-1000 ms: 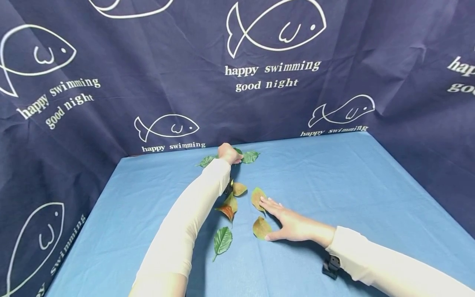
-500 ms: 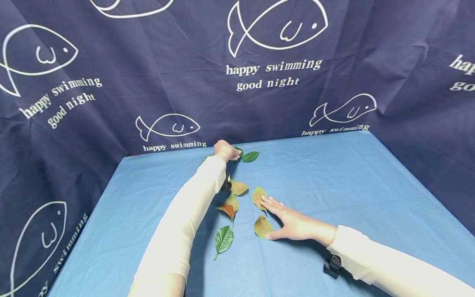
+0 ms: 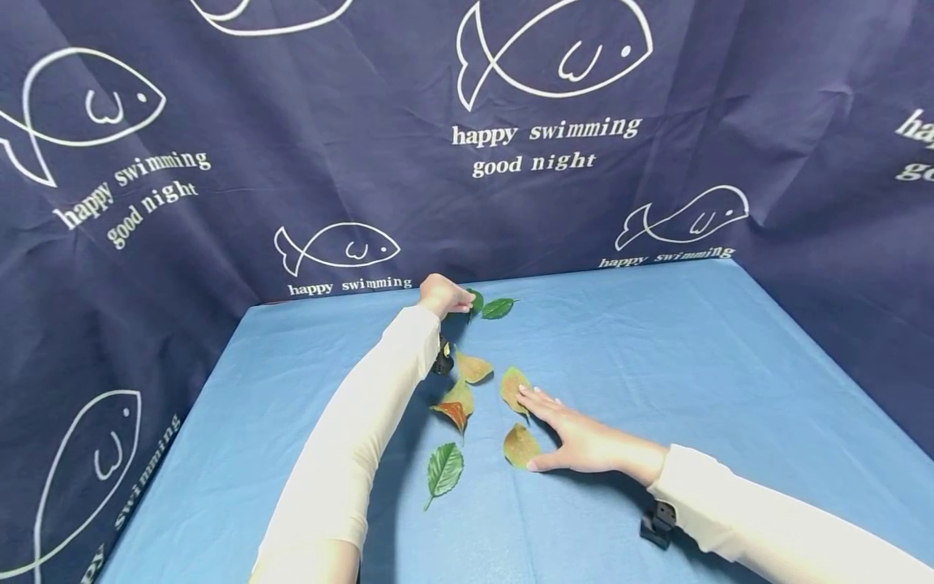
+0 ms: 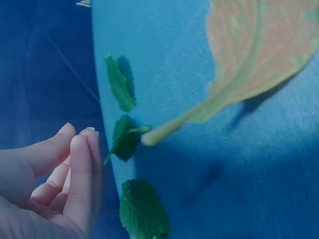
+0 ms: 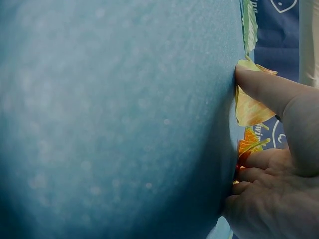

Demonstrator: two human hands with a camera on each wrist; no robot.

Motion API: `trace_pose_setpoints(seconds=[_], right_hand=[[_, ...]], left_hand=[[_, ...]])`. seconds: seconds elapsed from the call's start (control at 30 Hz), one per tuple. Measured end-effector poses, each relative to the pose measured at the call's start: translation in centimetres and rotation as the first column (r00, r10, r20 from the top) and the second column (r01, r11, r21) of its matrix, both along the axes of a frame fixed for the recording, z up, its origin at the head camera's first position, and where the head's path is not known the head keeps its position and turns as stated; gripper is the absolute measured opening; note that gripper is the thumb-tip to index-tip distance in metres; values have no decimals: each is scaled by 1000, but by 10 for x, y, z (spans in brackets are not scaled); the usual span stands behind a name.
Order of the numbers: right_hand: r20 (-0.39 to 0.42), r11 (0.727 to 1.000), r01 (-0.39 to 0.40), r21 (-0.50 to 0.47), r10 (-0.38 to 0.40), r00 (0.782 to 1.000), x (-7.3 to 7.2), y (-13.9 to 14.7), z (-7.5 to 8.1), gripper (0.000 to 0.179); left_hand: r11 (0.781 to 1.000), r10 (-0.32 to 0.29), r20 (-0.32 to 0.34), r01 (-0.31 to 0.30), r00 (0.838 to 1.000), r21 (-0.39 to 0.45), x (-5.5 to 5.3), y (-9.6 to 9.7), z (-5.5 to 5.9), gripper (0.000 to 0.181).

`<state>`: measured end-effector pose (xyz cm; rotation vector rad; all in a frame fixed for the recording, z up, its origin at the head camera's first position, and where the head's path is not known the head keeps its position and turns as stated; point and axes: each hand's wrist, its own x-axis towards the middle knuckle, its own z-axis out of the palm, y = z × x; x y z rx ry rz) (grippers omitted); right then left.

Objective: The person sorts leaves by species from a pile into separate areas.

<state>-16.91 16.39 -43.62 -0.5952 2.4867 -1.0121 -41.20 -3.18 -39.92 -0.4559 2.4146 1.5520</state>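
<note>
At the far table edge, my left hand (image 3: 445, 297) has its thumb and fingertips brought together beside a small green leaf (image 4: 123, 142). No leaf shows between those fingertips in the left wrist view. Two more green leaves lie near it, one (image 3: 499, 308) to its right and another (image 4: 144, 209) partly cut off by the frame. My right hand (image 3: 580, 438) rests with fingers and thumb spread. Its fingertips touch one yellow-brown leaf (image 3: 513, 386), and its thumb touches the edge of a second brownish leaf (image 3: 520, 446).
Between the arms lie a brown leaf (image 3: 476, 370), an olive leaf (image 3: 460, 394), an orange-red leaf (image 3: 452, 414) and a serrated green leaf (image 3: 445, 469). Blue cloth (image 3: 693, 365) covers the table. A dark fish-print curtain (image 3: 409, 162) hangs behind it.
My left hand has drawn slightly left, and the green leaf on its right has turned a little. My right hand stays on its leaves. The head view has shifted slightly.
</note>
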Motion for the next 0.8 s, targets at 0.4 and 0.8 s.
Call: trace_pose_setpoints(seconds=[0.4,0.8], right_hand=[[-8,1000,-3,10,3,1000,1,1,0,94],[-12,1000,4,17,-3,1000,-1,1,-1,94]], left_hand=[[992,7,9,-9,1000,126,-1,-14,2,19],[982,-71,-72,82,995,169,14,-24,12,18]])
